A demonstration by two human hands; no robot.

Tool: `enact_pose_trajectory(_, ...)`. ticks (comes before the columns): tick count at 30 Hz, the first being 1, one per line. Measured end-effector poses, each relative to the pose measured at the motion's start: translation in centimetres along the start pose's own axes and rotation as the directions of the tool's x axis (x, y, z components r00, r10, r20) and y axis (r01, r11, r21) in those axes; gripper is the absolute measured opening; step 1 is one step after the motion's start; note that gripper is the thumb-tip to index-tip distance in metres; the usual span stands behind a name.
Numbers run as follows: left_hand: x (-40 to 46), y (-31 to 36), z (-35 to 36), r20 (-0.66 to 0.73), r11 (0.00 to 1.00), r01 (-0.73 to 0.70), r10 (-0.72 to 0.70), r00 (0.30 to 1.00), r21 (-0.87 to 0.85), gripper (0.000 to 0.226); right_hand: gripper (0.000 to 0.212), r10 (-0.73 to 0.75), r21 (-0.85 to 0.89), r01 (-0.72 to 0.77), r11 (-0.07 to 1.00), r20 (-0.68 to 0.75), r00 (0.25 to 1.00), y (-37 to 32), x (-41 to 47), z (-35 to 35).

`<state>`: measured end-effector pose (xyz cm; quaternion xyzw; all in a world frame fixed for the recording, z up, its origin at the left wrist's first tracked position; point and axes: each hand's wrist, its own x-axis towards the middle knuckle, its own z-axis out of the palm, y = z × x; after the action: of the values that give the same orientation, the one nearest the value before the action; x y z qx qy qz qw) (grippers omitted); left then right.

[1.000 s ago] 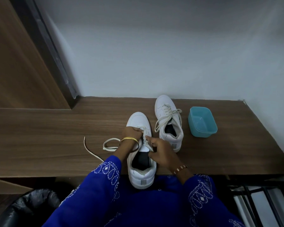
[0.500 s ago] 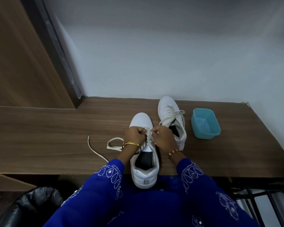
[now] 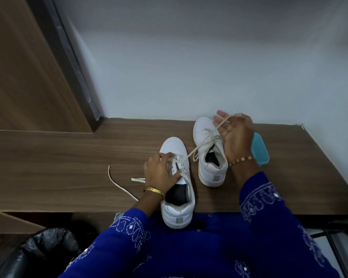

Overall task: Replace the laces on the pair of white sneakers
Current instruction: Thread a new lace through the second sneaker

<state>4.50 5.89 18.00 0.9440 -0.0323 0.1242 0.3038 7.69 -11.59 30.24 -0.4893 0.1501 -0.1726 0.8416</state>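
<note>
the lace (image 3: 204,143) runs taut on a diagonal from the near sneaker (image 3: 177,181), under the left hand (image 3: 159,173), up and away to the right hand (image 3: 236,133), which grips its far end with fingers curled. the left hand presses on the eyelets, fingers loosely bent, on the surface (image 3: 68,157).

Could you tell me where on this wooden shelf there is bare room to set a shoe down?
Bare wood lies left of the loose lace, toward the door frame. It is crowded around both sneakers and the teal tub.
</note>
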Motion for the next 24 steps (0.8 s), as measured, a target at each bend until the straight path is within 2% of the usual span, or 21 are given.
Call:
enact_pose_trajectory(1, 0.0, 0.1, -0.1, -0.003, 1.0, 0.01, -0.01, 1.0, -0.001, 0.053, 0.017, 0.024, 0.162, -0.03, 0.986, 0.039, 0.999, -1.4, 0.4, -0.1)
enact_pose_trajectory(2, -0.1, 0.1, -0.2, 0.003, 1.0, 0.024, -0.023, 1.0, -0.005, 0.057, 0.019, 0.038, 0.248, -0.056, 0.967, 0.076, 0.996, -2.4, 0.5, -0.3)
enact_pose_trajectory(3, -0.2, 0.1, -0.3, 0.011, 0.999, 0.033, -0.033, 0.999, -0.013, 0.062, 0.022, 0.053, 0.25, -0.076, 0.965, 0.097, 0.994, -2.8, 0.5, -0.5)
enact_pose_trajectory(5, -0.5, 0.0, -0.6, 0.024, 0.998, 0.04, -0.039, 0.999, -0.045, 0.078, 0.024, 0.127, 0.054, -0.132, 0.99, 0.099, 0.987, -2.1, 0.0, -0.4)
enact_pose_trajectory(7, -1.0, -0.5, -0.5, 0.077, 0.996, 0.049, -0.043, 0.996, -0.078, 0.092, 0.023, 0.239, -0.287, -0.197, 0.937, 0.117, 0.964, 0.0, -1.1, -0.4)
enact_pose_trajectory(9, -1.5, -1.0, -0.4, 0.133, 0.992, 0.065, -0.05, 0.99, -0.107, 0.101, 0.02, 0.343, -0.59, -0.183, 0.786, 0.169, 0.924, 2.9, -2.3, -0.5)
enact_pose_trajectory(10, -1.7, -1.1, -0.5, 0.161, 0.988, 0.088, -0.066, 0.985, -0.13, 0.104, 0.017, 0.382, -0.674, -0.165, 0.72, 0.187, 0.905, 4.3, -2.8, -0.5)
enact_pose_trajectory(12, -1.7, -0.9, -0.7, 0.203, 0.979, 0.132, -0.099, 0.974, -0.158, 0.107, 0.021, 0.388, -0.789, -0.098, 0.607, 0.186, 0.903, 7.1, -3.0, -0.4)
enact_pose_trajectory(15, -1.4, -0.8, -0.8, 0.237, 0.985, 0.121, -0.089, 0.967, -0.125, 0.109, 0.02, 0.35, -0.938, 0.116, 0.327, 0.234, 0.907, 9.8, -2.9, -0.7)
enact_pose_trajectory(16, -1.4, -0.8, -0.8, 0.246, 0.986, 0.117, -0.086, 0.965, -0.115, 0.109, 0.018, 0.333, -0.955, 0.173, 0.24, 0.248, 0.91, 10.3, -3.0, -0.9)
enact_pose_trajectory(18, -1.3, -0.8, -0.7, 0.252, 0.99, 0.113, -0.09, 0.964, -0.082, 0.107, 0.017, 0.243, -0.957, 0.25, 0.146, 0.279, 0.929, 10.6, -3.2, -1.5)
enact_pose_trajectory(20, -1.2, -0.8, -0.7, 0.244, 0.993, 0.11, -0.095, 0.965, -0.045, 0.104, 0.018, 0.155, -0.949, 0.289, 0.129, 0.307, 0.939, 9.8, -3.5, -1.7)
enact_pose_trajectory(21, -1.2, -0.7, -0.7, 0.236, 0.995, 0.101, -0.092, 0.967, -0.025, 0.102, 0.019, 0.118, -0.942, 0.289, 0.168, 0.31, 0.943, 9.2, -3.5, -1.7)
enact_pose_trajectory(22, -1.1, -0.8, -0.6, 0.232, 0.996, 0.09, -0.086, 0.969, -0.008, 0.1, 0.02, 0.082, -0.926, 0.273, 0.262, 0.303, 0.95, 8.4, -3.5, -1.5)
enact_pose_trajectory(24, -1.1, -0.9, -0.5, 0.228, 0.997, 0.071, -0.07, 0.971, 0.005, 0.097, 0.029, 0.003, -0.791, 0.205, 0.576, 0.252, 0.968, 5.9, -3.8, -0.8)
